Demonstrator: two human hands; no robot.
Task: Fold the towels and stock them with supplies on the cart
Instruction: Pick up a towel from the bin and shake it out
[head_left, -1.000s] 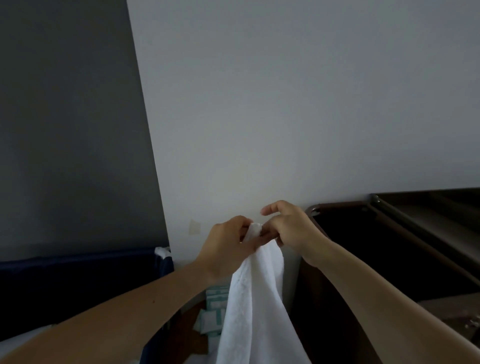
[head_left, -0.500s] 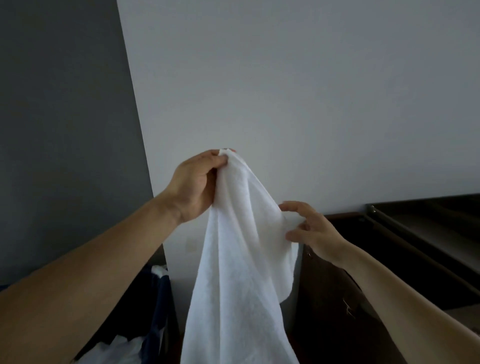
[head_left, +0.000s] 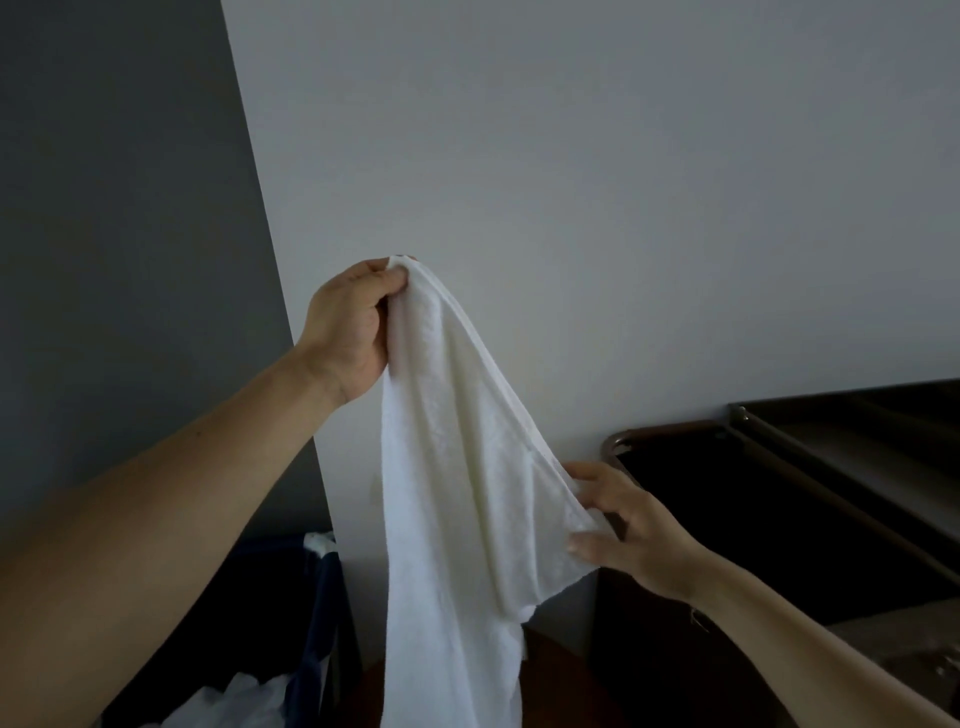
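Note:
A white towel (head_left: 457, 499) hangs in front of me, held up in the air. My left hand (head_left: 350, 332) grips its top corner, raised high at centre. Lower and to the right, my right hand (head_left: 623, 525) pinches the towel's edge between thumb and fingers and pulls it sideways. The towel's lower part drops out of the bottom of the view. To the right stands the dark cart (head_left: 737, 499), its top rim level with my right hand.
A dark blue laundry bag (head_left: 291, 623) with white linen (head_left: 244, 701) inside sits at the lower left. A pale wall (head_left: 571, 182) fills the background, with a grey wall (head_left: 114, 234) on the left. A brown floor patch shows below the towel.
My hands were together at the towel's corner. The left has risen with that corner, while the right slid down the edge and drew it out to the right.

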